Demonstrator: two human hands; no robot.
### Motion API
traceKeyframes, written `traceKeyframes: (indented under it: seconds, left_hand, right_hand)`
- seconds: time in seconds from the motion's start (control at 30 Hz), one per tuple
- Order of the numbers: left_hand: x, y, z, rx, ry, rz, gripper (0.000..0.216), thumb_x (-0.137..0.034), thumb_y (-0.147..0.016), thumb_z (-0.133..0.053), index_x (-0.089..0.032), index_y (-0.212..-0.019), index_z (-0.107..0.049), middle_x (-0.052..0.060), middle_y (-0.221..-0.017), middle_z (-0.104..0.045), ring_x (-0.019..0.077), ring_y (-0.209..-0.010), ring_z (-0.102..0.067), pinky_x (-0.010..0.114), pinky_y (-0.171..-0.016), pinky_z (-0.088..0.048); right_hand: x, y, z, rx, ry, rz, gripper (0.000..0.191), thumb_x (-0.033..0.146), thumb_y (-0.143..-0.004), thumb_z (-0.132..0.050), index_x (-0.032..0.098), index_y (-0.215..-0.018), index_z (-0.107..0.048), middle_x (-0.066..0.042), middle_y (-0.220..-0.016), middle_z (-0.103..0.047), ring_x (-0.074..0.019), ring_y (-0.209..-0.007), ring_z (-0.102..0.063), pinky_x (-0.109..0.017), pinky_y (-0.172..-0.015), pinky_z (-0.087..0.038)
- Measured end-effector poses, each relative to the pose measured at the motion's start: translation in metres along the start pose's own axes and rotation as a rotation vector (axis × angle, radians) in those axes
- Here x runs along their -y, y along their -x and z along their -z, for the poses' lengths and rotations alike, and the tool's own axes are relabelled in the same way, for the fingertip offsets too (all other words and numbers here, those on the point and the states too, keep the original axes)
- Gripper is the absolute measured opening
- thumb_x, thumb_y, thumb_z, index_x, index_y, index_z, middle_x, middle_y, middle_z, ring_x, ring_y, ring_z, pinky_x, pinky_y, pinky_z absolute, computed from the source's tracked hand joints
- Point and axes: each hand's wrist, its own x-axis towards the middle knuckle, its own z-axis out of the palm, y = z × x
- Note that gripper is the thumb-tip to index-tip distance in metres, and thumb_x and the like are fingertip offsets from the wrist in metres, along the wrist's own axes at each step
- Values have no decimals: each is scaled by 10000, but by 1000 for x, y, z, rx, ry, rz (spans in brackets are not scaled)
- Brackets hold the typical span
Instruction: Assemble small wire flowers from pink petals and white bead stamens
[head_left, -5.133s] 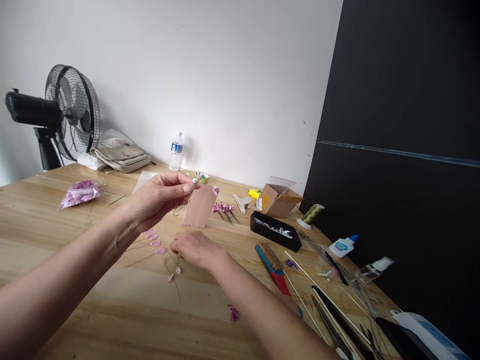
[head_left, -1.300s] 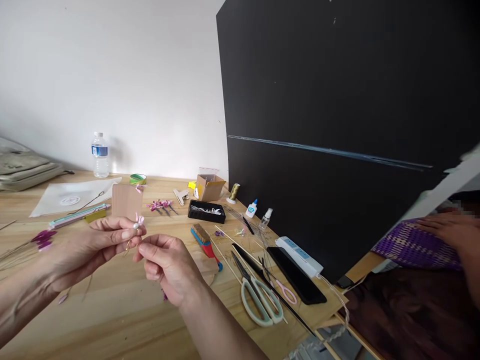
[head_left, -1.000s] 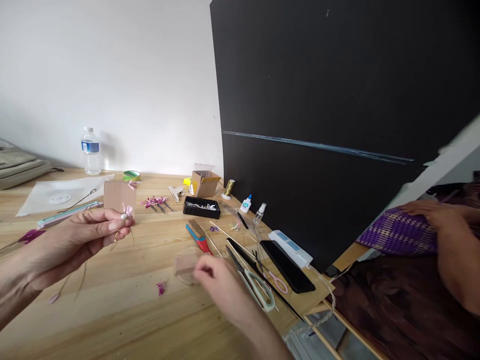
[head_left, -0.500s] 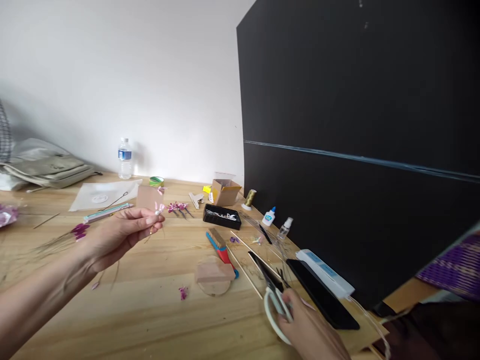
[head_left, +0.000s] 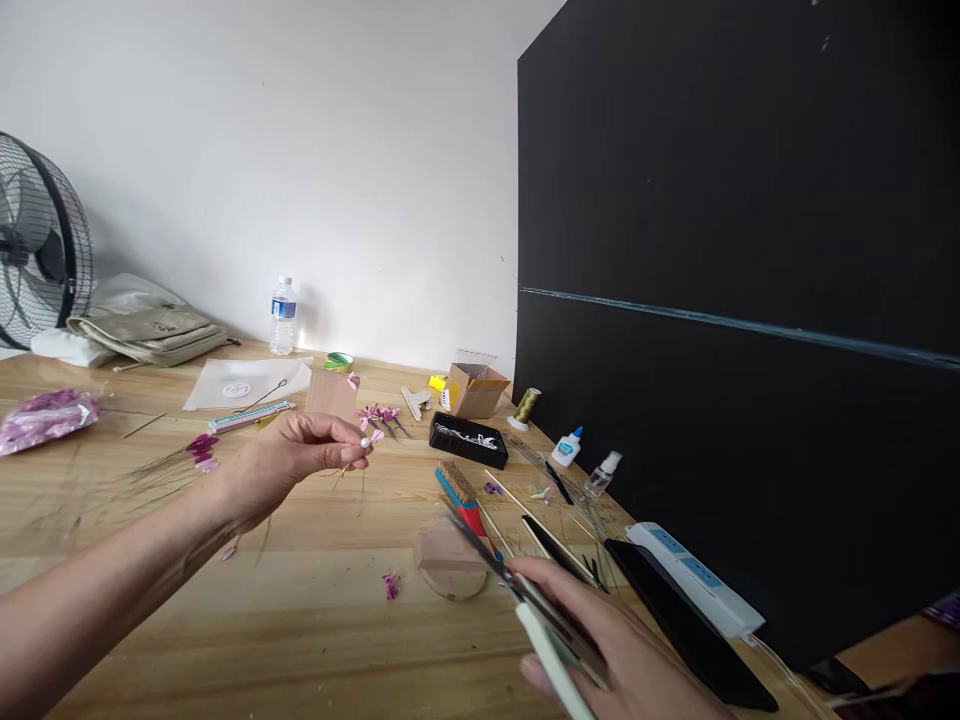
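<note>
A small pink flower piece (head_left: 377, 435) with a white bead (head_left: 365, 442) is held above the worktop (head_left: 285, 640), its base clamped between the thumb and fingers of the left hand (head_left: 300, 450); thin wires (head_left: 363, 490) are left hanging below. The scissors (head_left: 517, 592) are gripped in the right hand (head_left: 615, 640), whose fingers are closed around the handles; whether the blades are parted cannot be told through the blur. By the blades, a red-and-blue brush (head_left: 456, 484) and a round disc (head_left: 450, 582) are seen. Farther back, pink flowers (head_left: 379, 413) are laid near an oblong black tray (head_left: 450, 442), behind which an open cardboard box (head_left: 478, 392) is placed. Toward the wall, a water bottle (head_left: 283, 318) is stood upright.
</note>
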Motion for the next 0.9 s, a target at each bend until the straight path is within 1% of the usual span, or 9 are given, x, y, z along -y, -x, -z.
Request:
traceKeyframes:
  seconds: [0.07,0.13,0.2,0.33,0.43,0.53,0.7,0.9]
  left_hand:
    - [-2,2,-1,3,-52,-28,77,-254,-616,-691,-196,-567,-676,3,-693,-644,151,-748,-552,276,-748,-404]
    - [-4,3,-1,0,-103,-48,84,-258,-628,-678,-201,-566,-676,1,-700,-643,150,-746,-549,274,-742,-407]
    - [-5,3,-1,-4,-143,-58,92,-262,-637,-668,-205,-566,-676,0,-706,-644,150,-747,-549,271,-735,-411]
    - [-5,3,0,25,-164,-84,88,-265,-652,-661,-213,-584,-682,-7,-721,-644,144,-752,-553,263,-736,-414]
    - [-2,3,0,47,-167,-97,88,-268,-669,-655,-216,-604,-684,-10,-732,-642,140,-757,-555,258,-736,-415]
    - [-1,4,0,45,-166,-97,94,-273,-673,-654,-213,-606,-682,-7,-737,-642,143,-763,-555,262,-735,-418]
    - [1,4,-1,60,-146,-97,99,-275,-663,-661,-212,-590,-680,-11,-718,-639,146,-752,-557,265,-730,-420]
    - [0,3,-4,45,-149,-83,96,-270,-654,-667,-208,-584,-691,8,-734,-658,170,-759,-569,285,-735,-431]
  right_hand:
    - [19,-9,-1,35,116,70,343,266,-687,-559,264,-1030,-564,-40,-966,-645,-206,-853,-583,-276,-689,-430]
    - [33,-16,-3,37,206,142,215,253,-720,-532,258,-930,-577,-14,-827,-640,-173,-739,-566,-252,-620,-386]
    - [42,-23,-5,26,269,193,133,237,-735,-516,242,-856,-571,2,-753,-613,-148,-671,-532,-236,-578,-334]
    - [53,-29,-6,34,332,247,10,218,-727,-519,217,-733,-527,26,-681,-564,-114,-585,-454,-230,-512,-240]
    - [57,-32,-6,32,339,263,31,215,-728,-512,215,-699,-499,43,-661,-546,-103,-564,-417,-235,-496,-202]
    - [60,-33,-7,34,347,251,49,194,-715,-512,210,-679,-483,51,-644,-534,-96,-551,-400,-237,-493,-189]
    - [62,-35,-8,38,356,244,51,185,-717,-507,206,-677,-484,48,-647,-536,-93,-550,-398,-237,-494,-188]
    - [61,-35,-7,56,352,250,52,176,-732,-492,199,-686,-491,33,-649,-538,-97,-549,-407,-231,-500,-200]
